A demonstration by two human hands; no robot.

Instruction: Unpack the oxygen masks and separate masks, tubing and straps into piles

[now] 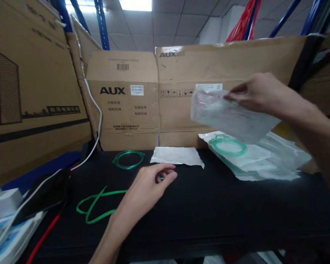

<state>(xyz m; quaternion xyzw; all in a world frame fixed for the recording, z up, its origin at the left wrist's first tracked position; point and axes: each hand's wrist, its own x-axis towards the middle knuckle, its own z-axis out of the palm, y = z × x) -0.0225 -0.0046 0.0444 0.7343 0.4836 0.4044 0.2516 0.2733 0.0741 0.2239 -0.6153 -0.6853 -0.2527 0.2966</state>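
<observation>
My right hand (pixel 257 92) is raised at the right, its fingers pinched on the top edge of a clear plastic bag (pixel 231 117) held in the air above a pile of bags. My left hand (pixel 150 187) rests on the black table (pixel 209 212) with its fingers curled around the end of a green cable (pixel 95 205) that loops away to the left. A coiled green cable ring (pixel 128 159) lies just beyond that hand, and a flat clear bag (pixel 177 156) lies beside the ring.
A pile of plastic bags (pixel 264 161), the top one holding a green coil (pixel 227 145), sits at the right. AUX cardboard boxes (pixel 126 99) wall the back and left. A black phone (pixel 45 194) with a white cord, a red cable (pixel 44 236) and paper stacks (pixel 5 220) lie at the left.
</observation>
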